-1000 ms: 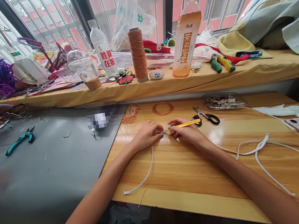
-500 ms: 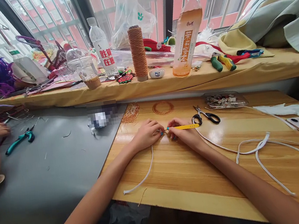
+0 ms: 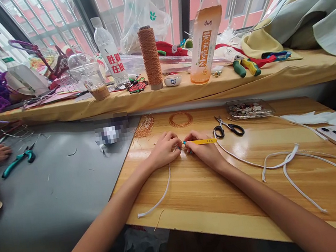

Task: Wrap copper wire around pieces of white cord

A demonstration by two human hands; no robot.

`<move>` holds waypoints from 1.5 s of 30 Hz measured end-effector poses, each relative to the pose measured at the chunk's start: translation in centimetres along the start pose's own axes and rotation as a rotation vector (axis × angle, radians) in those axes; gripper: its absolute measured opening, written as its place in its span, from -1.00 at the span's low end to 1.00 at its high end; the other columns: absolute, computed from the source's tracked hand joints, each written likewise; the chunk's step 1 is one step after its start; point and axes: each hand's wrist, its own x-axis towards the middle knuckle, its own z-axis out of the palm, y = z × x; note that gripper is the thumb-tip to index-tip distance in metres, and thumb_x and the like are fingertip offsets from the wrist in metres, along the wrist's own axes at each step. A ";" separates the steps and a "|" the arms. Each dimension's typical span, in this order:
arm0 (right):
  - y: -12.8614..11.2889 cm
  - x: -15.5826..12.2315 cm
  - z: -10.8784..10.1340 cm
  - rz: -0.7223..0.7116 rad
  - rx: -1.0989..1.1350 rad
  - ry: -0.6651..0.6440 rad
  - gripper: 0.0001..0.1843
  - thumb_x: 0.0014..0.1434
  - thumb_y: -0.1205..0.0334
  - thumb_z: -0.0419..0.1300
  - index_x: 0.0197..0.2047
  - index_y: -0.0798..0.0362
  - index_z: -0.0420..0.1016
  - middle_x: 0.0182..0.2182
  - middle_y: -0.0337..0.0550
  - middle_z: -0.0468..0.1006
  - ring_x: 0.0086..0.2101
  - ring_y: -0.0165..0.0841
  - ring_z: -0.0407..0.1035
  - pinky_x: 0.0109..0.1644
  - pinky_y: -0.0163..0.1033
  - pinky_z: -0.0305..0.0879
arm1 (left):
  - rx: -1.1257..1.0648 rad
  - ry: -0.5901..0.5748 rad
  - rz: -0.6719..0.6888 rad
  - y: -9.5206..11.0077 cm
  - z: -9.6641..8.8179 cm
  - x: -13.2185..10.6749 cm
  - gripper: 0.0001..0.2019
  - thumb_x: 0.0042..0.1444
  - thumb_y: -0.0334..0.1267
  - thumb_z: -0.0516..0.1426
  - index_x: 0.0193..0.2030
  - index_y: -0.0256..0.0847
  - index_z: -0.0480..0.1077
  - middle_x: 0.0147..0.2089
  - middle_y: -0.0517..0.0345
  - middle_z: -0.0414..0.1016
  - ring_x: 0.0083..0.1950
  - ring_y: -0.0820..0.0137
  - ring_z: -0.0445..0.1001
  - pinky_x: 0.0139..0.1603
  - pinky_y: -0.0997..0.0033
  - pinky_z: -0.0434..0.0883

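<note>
Your white band [image 3: 165, 192] trails toward 7 o'clock from your pinching left hand [image 3: 163, 150], while your right hand [image 3: 206, 152] clasps the yellow tool [image 3: 202, 141] (level now, tilted a second ago), scissors [image 3: 228, 127] at its 2 o'clock.

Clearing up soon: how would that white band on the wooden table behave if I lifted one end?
Probably floppy: the white band lies in loose loops on the wooden table. Likely light, being thin and narrow. It may drag: one stretch runs into the left hand, beside the right hand's yellow tool.
</note>
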 end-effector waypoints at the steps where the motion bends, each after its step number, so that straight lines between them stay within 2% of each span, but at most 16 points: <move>1: 0.0 0.0 0.0 0.001 -0.001 0.002 -0.92 -0.10 0.36 -0.02 -0.51 0.07 0.27 -0.62 -0.30 0.37 -0.57 -0.46 0.26 -0.52 -0.38 0.14 | -0.010 0.001 -0.005 0.0 0.0 0.0 -0.87 -0.08 -0.39 0.02 -0.38 -0.21 0.35 -0.24 0.11 0.27 -0.16 0.37 0.20 -0.11 0.35 0.22; 4: 0.1 0.3 -0.2 0.055 0.075 -0.010 -0.95 -0.11 0.33 0.01 -0.48 0.07 0.26 -0.63 -0.31 0.35 -0.62 -0.49 0.24 -0.58 -0.39 0.12 | -0.040 0.028 -0.019 -0.1 -0.4 0.0 -0.85 -0.04 -0.39 -0.01 -0.36 -0.20 0.36 -0.24 0.12 0.28 -0.16 0.39 0.21 -0.10 0.38 0.22; 7: 0.2 0.6 -0.4 0.138 0.211 0.017 -0.89 -0.12 0.32 0.03 -0.42 0.07 0.23 -0.63 -0.34 0.33 -0.67 -0.51 0.19 -0.64 -0.41 0.09 | -0.011 0.118 -0.052 -0.6 -1.3 0.0 -0.77 0.03 -0.41 -0.07 -0.25 -0.22 0.36 -0.22 0.10 0.31 -0.14 0.40 0.21 -0.08 0.38 0.20; 9: 0.3 0.8 -0.5 0.157 0.242 0.041 -0.86 -0.13 0.31 0.04 -0.39 0.07 0.21 -0.63 -0.35 0.31 -0.68 -0.52 0.18 -0.66 -0.42 0.08 | 0.050 0.140 -0.073 -1.1 -1.9 -0.1 -0.76 0.06 -0.35 -0.07 -0.18 -0.23 0.34 -0.20 0.08 0.33 -0.13 0.38 0.21 -0.07 0.33 0.18; 12: 0.5 0.8 -0.5 0.143 0.216 0.049 -0.84 -0.13 0.31 0.07 -0.38 0.06 0.20 -0.62 -0.36 0.31 -0.66 -0.53 0.19 -0.63 -0.43 0.09 | 0.134 0.066 -0.044 -1.8 -2.4 -0.3 -0.73 0.02 -0.16 0.02 -0.17 -0.20 0.35 -0.19 0.09 0.35 -0.12 0.32 0.19 -0.06 0.28 0.15; 14: 0.6 0.7 -0.5 0.131 0.199 0.035 -0.82 -0.13 0.28 0.10 -0.39 0.06 0.20 -0.60 -0.36 0.32 -0.64 -0.53 0.22 -0.61 -0.42 0.12 | 0.162 0.019 -0.009 -1.9 -2.4 -0.4 -0.74 -0.02 -0.11 0.05 -0.22 -0.16 0.37 -0.19 0.12 0.36 -0.10 0.31 0.17 -0.05 0.26 0.13; 19: 0.7 0.6 -0.5 0.110 0.175 -0.035 -0.83 -0.10 0.23 0.12 -0.41 0.06 0.19 -0.60 -0.32 0.37 -0.59 -0.47 0.31 -0.54 -0.37 0.21 | 0.126 -0.019 -0.035 -1.5 -1.8 -0.4 -0.89 0.02 -0.27 0.03 -0.35 -0.20 0.34 -0.29 0.15 0.39 -0.17 0.35 0.20 -0.12 0.32 0.17; 23: 0.8 0.5 -0.4 0.095 0.129 -0.024 -0.85 -0.08 0.23 0.11 -0.41 0.06 0.20 -0.63 -0.30 0.39 -0.58 -0.45 0.33 -0.51 -0.36 0.24 | 0.035 -0.028 -0.086 -1.3 -1.3 -0.2 -0.95 -0.02 -0.38 0.03 -0.38 -0.23 0.28 -0.35 0.16 0.38 -0.25 0.39 0.23 -0.20 0.37 0.21; 32: 0.2 0.3 -0.6 0.123 0.151 0.058 -0.83 -0.09 0.19 0.12 -0.45 0.07 0.22 -0.59 -0.25 0.42 -0.56 -0.44 0.34 -0.54 -0.37 0.26 | -0.044 0.012 -0.146 -0.6 -1.3 -0.1 -0.97 -0.03 -0.38 0.03 -0.39 -0.24 0.25 -0.33 0.13 0.36 -0.24 0.38 0.25 -0.21 0.37 0.24; 38: 0.2 0.2 -0.5 0.112 0.133 0.011 -0.85 -0.08 0.20 0.11 -0.43 0.07 0.24 -0.54 -0.23 0.43 -0.51 -0.43 0.36 -0.47 -0.34 0.31 | -0.058 0.019 -0.163 -0.4 -1.4 0.0 -0.97 -0.03 -0.38 0.03 -0.39 -0.23 0.25 -0.33 0.13 0.35 -0.25 0.39 0.25 -0.22 0.38 0.25; 45: -0.5 0.0 -0.6 0.057 0.030 0.024 -0.91 -0.05 0.23 0.06 -0.49 0.07 0.26 -0.56 -0.26 0.43 -0.52 -0.45 0.33 -0.45 -0.36 0.24 | -0.079 0.038 -0.164 -0.4 -1.1 -0.1 -0.97 -0.04 -0.38 0.04 -0.40 -0.24 0.26 -0.34 0.14 0.35 -0.24 0.39 0.24 -0.20 0.38 0.25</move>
